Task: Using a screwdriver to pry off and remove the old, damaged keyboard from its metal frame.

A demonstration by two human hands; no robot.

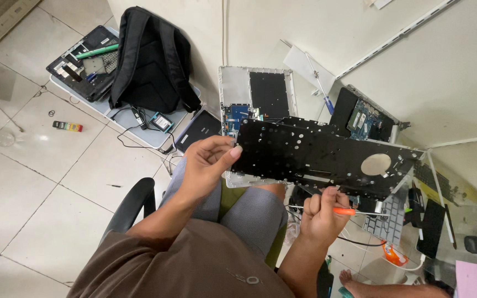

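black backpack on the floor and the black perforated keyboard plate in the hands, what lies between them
In the head view, a flat black rectangular panel lies between the black backpack and the black perforated keyboard plate, beside the opened silver laptop shell.

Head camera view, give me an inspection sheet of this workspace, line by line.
Surface: no bench under the work; the black keyboard backplate is held in the air above the lap, over a white tiled floor.
Job's things: backplate, perforated, with a round cut-out; an orange-handled screwdriver; an opened laptop chassis behind the plate.
Clutter: black backpack, another dismantled laptop, a blue-handled screwdriver.
Grippers: left hand pinches the plate's left edge with its fingers; right hand grips the screwdriver under the plate.
Cables: a black lead trails on the floor.
Surroundings: black chair arm, a bare foot at bottom right.
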